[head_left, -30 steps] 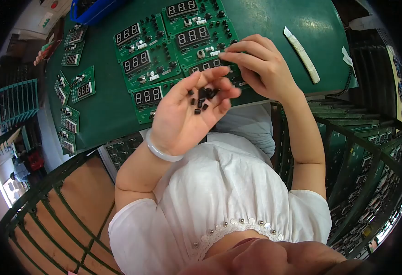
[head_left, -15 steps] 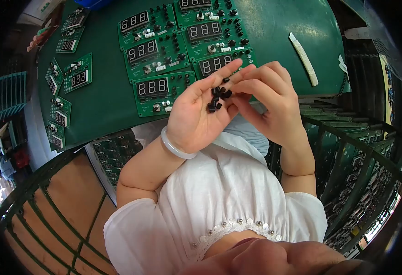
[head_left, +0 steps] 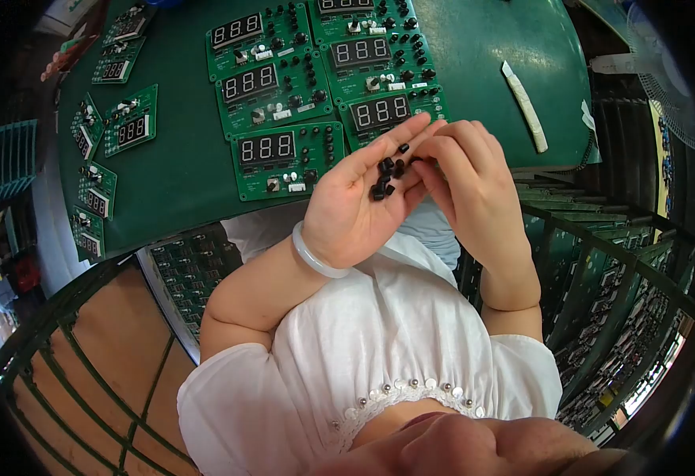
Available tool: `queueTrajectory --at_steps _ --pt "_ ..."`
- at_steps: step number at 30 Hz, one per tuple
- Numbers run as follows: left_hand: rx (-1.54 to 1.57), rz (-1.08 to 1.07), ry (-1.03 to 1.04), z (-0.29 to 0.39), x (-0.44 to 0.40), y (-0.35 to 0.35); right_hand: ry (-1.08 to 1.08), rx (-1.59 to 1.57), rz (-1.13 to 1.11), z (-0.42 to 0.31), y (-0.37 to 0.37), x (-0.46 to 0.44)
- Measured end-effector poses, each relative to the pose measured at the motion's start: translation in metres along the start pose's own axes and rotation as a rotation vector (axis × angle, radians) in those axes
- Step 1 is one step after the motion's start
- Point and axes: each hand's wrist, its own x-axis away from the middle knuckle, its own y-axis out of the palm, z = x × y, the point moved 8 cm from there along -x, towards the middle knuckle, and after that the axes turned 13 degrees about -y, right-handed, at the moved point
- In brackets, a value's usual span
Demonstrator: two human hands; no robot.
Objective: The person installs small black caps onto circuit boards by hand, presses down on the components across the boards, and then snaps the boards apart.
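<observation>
Small circuit boards (head_left: 132,127) at left on green table (head_left: 177,170), larger display boards (head_left: 288,159) mid. Left hand (head_left: 355,208) palm up, fairly open — loose black parts (head_left: 380,190) lie in it. Right hand (head_left: 470,170) bunched at those — can't tell if pinching one. White-wrapped strip (head_left: 526,109) far right.

Electronics workshop, circuit boards (head_left: 304,170), green worktable (head_left: 490,59)

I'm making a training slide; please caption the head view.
Open left hand holding small black parts, right hand close beside it, near circuit boards on a green table.
</observation>
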Motion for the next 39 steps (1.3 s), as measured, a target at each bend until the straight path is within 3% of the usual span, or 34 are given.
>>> queueTrajectory --at_steps 5,8,13,16,18,20,21,23,25,29,33,39 --pt "-0.044 -0.005 -0.015 -0.004 -0.001 -0.005 0.027 -0.059 -0.09 0.003 0.005 0.002" --pt "-0.088 0.051 0.002 -0.002 -0.002 -0.004 0.099 -0.387 0.031 0.019 0.006 0.007" --pt "-0.166 0.304 0.022 0.008 0.011 -0.003 0.207 -0.377 0.116 0.055 -0.003 0.014" --pt "-0.312 0.325 -0.003 0.014 0.027 -0.02 0.209 -0.249 0.085 0.076 0.01 0.016" --pt "-0.151 0.042 -0.077 0.011 0.024 -0.026 0.192 -0.258 0.059 0.077 0.022 0.014" --pt "-0.148 -0.103 -0.111 0.014 0.023 -0.029 0.169 -0.218 0.033 0.077 0.03 0.011" --pt "-0.226 -0.106 -0.11 0.018 0.022 -0.029 0.139 -0.166 0.031 0.074 0.03 0.008" --pt "-0.779 0.083 0.16 0.034 0.022 -0.025 0.077 -0.063 0.031 0.069 0.029 0.002" --pt "-1.701 0.494 0.73 0.047 0.026 0.028 0.105 -0.148 0.03 0.074 0.031 0.002" --pt "-2.234 0.707 0.801 0.043 0.01 0.053 0.272 -0.501 0.104 0.088 0.033 0.012" --pt "-2.4 0.714 0.807 0.033 -0.013 0.055 0.276 -0.742 0.22 0.091 0.038 0.016" --pt "-2.376 0.641 0.878 0.033 -0.026 0.049 0.196 -0.721 0.226 0.092 0.033 0.014"
